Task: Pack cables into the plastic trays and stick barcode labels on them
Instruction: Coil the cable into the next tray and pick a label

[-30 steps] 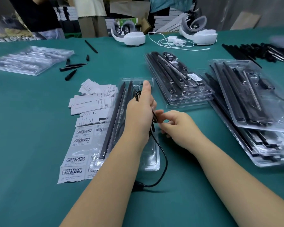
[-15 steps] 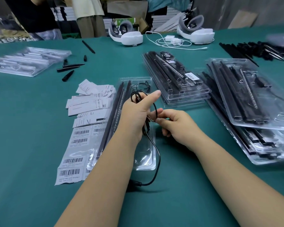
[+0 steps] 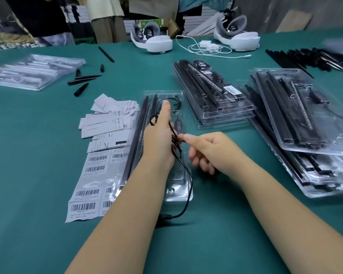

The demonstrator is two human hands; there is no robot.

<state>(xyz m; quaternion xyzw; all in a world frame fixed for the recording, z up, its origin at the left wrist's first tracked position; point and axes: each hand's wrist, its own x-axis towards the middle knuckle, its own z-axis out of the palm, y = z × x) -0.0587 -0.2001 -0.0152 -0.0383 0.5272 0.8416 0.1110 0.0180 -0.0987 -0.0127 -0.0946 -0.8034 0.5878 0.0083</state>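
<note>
Far left on the green table [image 3: 28,155]: a stack of clear empty trays [image 3: 32,71], with loose black tips [image 3: 81,82] just to the right. Nearer, left of centre: instruction slips [image 3: 107,119] fanned above a sheet of barcode labels [image 3: 87,186], partly tucked under the left edge of the open plastic tray [image 3: 178,192]. Over that tray, the left hand [image 3: 158,139], fingers straight and pointing far, with loops of black cable [image 3: 174,135] wound round it. Just right, touching the loops, the right hand [image 3: 212,151], thumb and forefinger pinching the cable, other fingers loosely curled. Trailing from the coil toward the near edge, the free tail with its plug [image 3: 165,216] on the cloth, outside the tray. Inside the tray, beyond the hands, the inline controller [image 3: 179,125] and two black strips [image 3: 141,135] along the left side.

Likely step: winding the cable into a compact coil. Best done with even, snug loops, no kinks near the controller, tail drawn in fully, then pressed into the right-hand pocket without springing out.

Further right: packed tray stacks [image 3: 216,95], one labelled; far right, more packed trays [image 3: 305,119].
</note>
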